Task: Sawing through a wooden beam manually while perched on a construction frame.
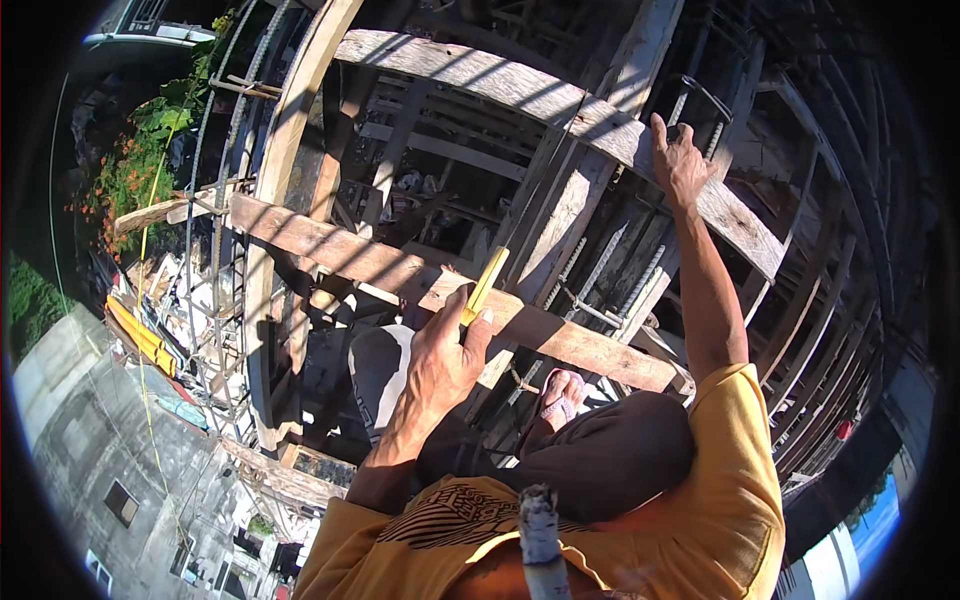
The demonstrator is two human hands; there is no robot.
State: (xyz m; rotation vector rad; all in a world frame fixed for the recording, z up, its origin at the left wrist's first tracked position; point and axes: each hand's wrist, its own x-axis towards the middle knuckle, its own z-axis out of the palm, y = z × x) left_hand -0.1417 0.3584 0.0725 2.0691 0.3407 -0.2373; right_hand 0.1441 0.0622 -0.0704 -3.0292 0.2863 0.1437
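Note:
My left hand [450,350] is closed round a slim, flat yellow stick [485,285], which points up and away. That hand is just above the near wooden board [590,350], a weathered plank running across in front of me. Farther off and to the right, my right hand [682,168] lies on the far wooden board [480,80], its fingers apart and reaching past the upper edge. The palm side is hidden. The far board slopes down to the right, with bands of shadow across it.
Upright timbers [275,190] and ribbed steel bars [600,260] stand around the boards. My sandalled foot [562,392] is below the near board. Yellow pipes [140,335] lie far down at left, near a grey concrete wall [90,430]. A lit cigarette [543,545] shows at the lower edge.

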